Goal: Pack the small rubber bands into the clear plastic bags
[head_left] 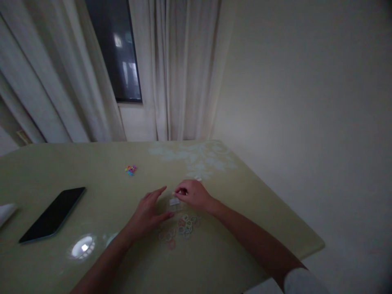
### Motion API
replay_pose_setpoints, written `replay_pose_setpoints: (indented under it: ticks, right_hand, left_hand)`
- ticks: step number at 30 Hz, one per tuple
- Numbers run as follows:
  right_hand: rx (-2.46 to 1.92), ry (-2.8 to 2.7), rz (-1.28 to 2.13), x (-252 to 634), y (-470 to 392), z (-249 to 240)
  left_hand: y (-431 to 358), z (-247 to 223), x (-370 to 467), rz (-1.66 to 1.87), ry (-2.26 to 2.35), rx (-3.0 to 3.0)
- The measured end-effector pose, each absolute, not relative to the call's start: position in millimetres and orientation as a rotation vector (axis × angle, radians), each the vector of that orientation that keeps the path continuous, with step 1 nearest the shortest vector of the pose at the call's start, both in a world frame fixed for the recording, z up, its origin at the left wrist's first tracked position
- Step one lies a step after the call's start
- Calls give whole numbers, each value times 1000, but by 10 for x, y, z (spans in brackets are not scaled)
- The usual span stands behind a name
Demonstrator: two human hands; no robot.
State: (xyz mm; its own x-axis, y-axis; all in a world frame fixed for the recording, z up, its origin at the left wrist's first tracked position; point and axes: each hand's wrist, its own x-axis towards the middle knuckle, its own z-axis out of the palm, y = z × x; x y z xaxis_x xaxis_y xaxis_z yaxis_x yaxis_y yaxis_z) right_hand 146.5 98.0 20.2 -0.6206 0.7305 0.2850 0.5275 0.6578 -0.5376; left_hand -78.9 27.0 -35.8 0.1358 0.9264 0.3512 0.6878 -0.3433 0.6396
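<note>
A small clear case (pixel 174 201) with a whitish patch lies on the table between my hands. My left hand (pixel 150 210) is beside it with thumb and fingers spread apart; whether the thumb touches the case I cannot tell. At the case's far right, my right hand (pixel 193 193) pinches thumb and forefinger together. A tiny pale bit shows at those fingertips, too small to name. Just nearer to me lies a loose pile of small pastel rings (pixel 185 224), pink, white and greenish, like little elastic bands.
Small bright-coloured pieces (pixel 131 170) form a heap farther back. A dark tablet (pixel 53 214) lies at the left, with a white object (pixel 6 212) beyond it at the edge of view. The glossy table (pixel 245 196) meets a wall on the right and curtains (pixel 183 73) behind.
</note>
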Motion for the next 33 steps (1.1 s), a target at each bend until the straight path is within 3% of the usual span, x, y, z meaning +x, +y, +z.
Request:
replay_pose_setpoints:
  ticks: [8, 16, 25, 33]
  right_hand:
    - [-1078, -2912, 275, 1042, 1226, 321]
    - [-1092, -3088, 305, 919, 1329, 371]
    - [-977, -2629, 583, 1492, 1132, 389]
    - [-1174, -2499, 965, 2055, 680, 83]
  left_hand:
    - [308, -367, -737, 982, 1518, 2107]
    - [324, -383, -721, 1027, 1500, 2099]
    - [266, -264, -759, 1101, 1614, 2097]
    - [-10, -50, -412, 459, 1440, 2305]
